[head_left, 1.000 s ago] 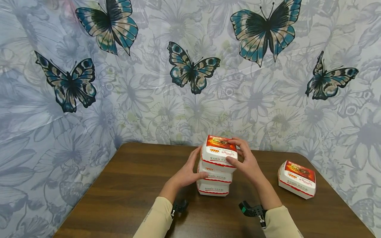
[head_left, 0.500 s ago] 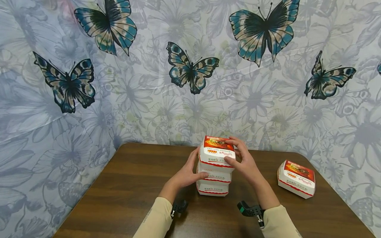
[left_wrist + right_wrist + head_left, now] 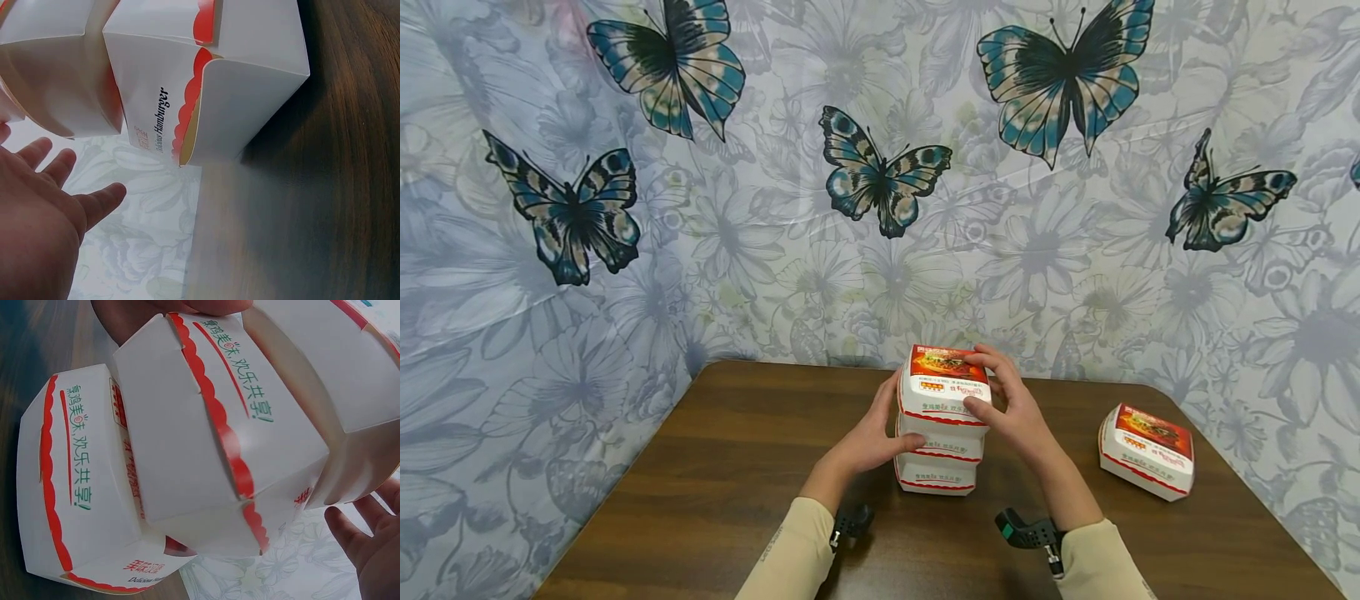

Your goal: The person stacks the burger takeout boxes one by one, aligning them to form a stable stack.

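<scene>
Three white hamburger boxes with red scalloped edges stand stacked: the top box (image 3: 943, 387), the middle box (image 3: 951, 444) and the bottom box (image 3: 936, 475). My right hand (image 3: 1018, 417) grips the top box, thumb on its front and index finger over the printed lid. Along the stack's left side lies my left hand (image 3: 868, 433), its thumb across the front of the middle box. The left wrist view shows its fingers (image 3: 100, 203) straight and spread. In the right wrist view, the middle box (image 3: 219, 425) sits skewed on the bottom box (image 3: 81, 481).
A fourth-side box of the same kind, a hamburger box (image 3: 1146, 452), sits alone at the right of the brown wooden table (image 3: 700, 467). Behind the table hangs a floral backdrop with butterflies (image 3: 887, 179).
My right hand has shifted the top box slightly left and toward me, lowering it over the middle box. The left hand has stayed nearly still.
</scene>
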Action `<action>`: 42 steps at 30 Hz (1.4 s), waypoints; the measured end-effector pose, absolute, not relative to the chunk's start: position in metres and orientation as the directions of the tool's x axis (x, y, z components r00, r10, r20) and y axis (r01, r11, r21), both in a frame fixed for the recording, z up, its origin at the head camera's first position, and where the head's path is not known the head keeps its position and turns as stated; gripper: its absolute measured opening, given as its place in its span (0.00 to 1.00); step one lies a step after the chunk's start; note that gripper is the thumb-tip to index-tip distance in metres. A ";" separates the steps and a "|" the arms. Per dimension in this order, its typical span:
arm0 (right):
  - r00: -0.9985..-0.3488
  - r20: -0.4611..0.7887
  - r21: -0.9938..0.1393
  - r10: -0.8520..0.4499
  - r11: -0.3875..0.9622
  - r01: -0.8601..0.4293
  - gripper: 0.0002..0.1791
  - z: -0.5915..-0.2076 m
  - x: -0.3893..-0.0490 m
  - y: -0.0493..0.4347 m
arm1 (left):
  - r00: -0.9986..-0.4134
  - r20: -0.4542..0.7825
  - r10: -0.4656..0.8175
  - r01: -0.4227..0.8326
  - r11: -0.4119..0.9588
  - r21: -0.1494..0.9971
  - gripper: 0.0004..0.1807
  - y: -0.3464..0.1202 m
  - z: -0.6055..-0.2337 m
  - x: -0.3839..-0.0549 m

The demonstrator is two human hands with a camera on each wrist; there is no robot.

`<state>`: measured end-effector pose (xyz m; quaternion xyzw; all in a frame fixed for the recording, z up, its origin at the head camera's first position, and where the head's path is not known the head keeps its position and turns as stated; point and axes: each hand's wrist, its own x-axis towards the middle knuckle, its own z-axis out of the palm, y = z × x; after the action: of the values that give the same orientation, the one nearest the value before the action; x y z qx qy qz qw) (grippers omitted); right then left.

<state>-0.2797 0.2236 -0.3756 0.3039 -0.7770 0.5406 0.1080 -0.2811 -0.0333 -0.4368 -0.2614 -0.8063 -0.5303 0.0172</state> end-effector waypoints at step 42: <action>-0.793 0.546 -0.805 -0.269 0.093 -0.586 0.30 -0.394 -0.277 0.235 | -0.792 0.530 0.303 0.591 0.165 0.789 0.60 -0.027 -0.412 -0.273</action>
<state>-0.2773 0.2347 -0.3940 0.2937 -0.7275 0.6062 0.1306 -0.2728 -0.0274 -0.4124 -0.2969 -0.7528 -0.5738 0.1257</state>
